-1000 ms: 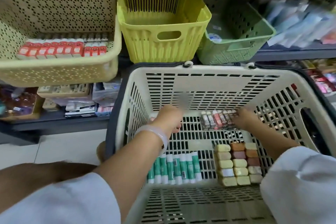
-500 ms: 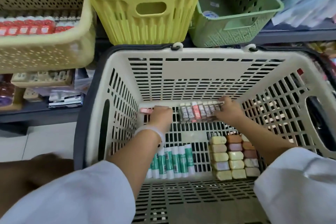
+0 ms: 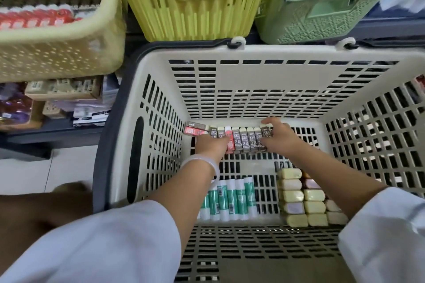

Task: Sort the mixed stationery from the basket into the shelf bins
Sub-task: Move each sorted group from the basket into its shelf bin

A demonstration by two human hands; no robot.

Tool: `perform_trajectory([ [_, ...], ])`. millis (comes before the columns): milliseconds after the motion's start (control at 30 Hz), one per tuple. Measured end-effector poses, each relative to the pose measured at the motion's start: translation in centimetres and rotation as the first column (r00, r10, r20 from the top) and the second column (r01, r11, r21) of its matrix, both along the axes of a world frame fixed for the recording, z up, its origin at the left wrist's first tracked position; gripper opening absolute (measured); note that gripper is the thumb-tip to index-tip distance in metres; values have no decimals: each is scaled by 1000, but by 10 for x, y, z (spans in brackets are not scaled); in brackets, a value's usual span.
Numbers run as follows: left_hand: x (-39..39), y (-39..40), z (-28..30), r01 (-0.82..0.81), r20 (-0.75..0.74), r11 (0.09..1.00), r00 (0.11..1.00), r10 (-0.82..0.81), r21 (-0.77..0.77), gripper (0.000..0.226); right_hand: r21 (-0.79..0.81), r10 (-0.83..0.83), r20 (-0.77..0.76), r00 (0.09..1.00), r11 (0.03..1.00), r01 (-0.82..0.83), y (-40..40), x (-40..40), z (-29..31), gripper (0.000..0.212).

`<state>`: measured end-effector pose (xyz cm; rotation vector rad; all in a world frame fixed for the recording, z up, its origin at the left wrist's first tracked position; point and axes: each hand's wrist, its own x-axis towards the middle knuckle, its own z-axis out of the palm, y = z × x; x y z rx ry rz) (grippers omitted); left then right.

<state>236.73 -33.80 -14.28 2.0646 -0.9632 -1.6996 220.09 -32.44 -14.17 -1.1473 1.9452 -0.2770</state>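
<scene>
A cream slotted basket (image 3: 248, 71) fills the view. Along its far bottom edge lies a row of small brown and pink 2B lead boxes (image 3: 245, 141). My left hand (image 3: 212, 143) grips the row's left end, next to a loose pink box (image 3: 194, 130). My right hand (image 3: 276, 136) holds the row's right end, fingers curled over the last boxes. Nearer me lie green-and-white glue sticks (image 3: 232, 200) and a block of yellowish erasers (image 3: 305, 197).
On the shelf behind stand a cream perforated bin (image 3: 57, 53) with red-labelled items, a yellow bin (image 3: 195, 4) and a green bin (image 3: 322, 7). Lower shelves at left hold boxed goods (image 3: 66, 92). White floor tiles show at lower left.
The view has tipped down and closer to the basket. Both hands have closed in on the row of lead boxes, the left one moving right onto its end.
</scene>
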Motion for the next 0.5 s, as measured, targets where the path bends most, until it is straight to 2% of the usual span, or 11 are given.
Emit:
perform_trajectory([
  [200,0,-3,-4,-85,-52,996,995,86,15,51,-6,-32,24,999,999,32,-1,1,-1,44],
  [333,-2,-7,-2,-130,-154,981,976,153,146,16,-12,-23,50,998,1000,24,0,1,-1,44],
  [467,1,-13,1,-181,-287,947,923,257,265,26,-7,-35,63,997,999,36,1,-2,0,44],
  [500,2,-13,3,-173,-317,942,911,264,288,22,-7,-38,68,997,999,39,1,-1,0,43],
])
